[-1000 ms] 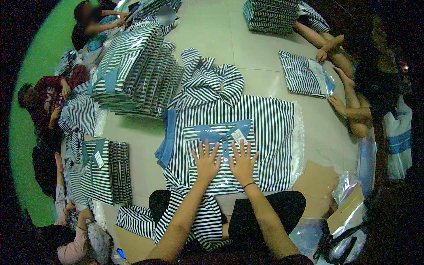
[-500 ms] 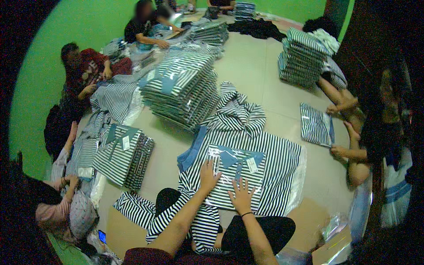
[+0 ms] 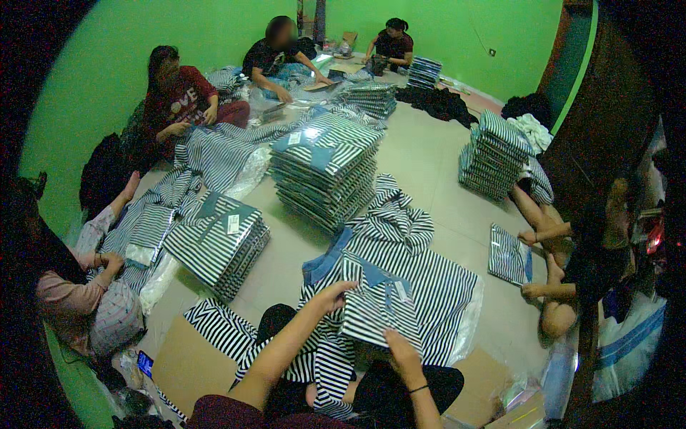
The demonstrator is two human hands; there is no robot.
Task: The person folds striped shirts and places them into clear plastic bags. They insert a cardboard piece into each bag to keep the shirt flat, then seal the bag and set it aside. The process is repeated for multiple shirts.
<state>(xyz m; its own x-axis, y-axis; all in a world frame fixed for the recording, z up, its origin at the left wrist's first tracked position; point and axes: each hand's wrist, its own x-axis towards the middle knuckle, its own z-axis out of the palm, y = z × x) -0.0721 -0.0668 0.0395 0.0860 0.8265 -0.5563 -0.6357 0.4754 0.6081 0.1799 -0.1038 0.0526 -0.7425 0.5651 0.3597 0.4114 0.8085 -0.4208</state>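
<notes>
the left hand [image 3: 333,296], half-curled at nine o'clock, and right hand [image 3: 404,356], thumb on top at five, hold the bagged shirt [image 3: 379,309], which could slip if either grip loosens.

L hand [image 3: 336,295] + R hand [image 3: 404,355] holding bagged striped shirt [image 3: 382,311], tall pkg stack [image 3: 325,175] nearby

Shirt stack [image 3: 218,247] left of packet [image 3: 380,309]
</notes>
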